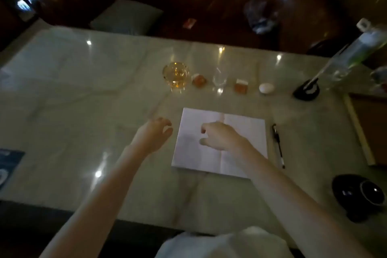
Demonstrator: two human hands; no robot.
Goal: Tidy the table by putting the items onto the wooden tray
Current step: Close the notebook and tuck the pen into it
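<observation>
On the pale marble table (62,90) an open white notebook (240,132) lay flat at centre, crease visible, black pen (278,146) just beside its right edge. Right hand (222,136) hovered over the pages, fingers loosely curled, holding nothing; contact unclear. Left hand (155,134) hung just left of it, relaxed, empty. Wooden tray (356,128) at right margin. Bare tabletop extended left.

Over a pale marble table (62,90), the right hand (222,136) hovers with curled fingers above an open notebook (240,130), the left hand (154,134) loosely curled beside it, 1 pen (278,145) lying just right.
</observation>
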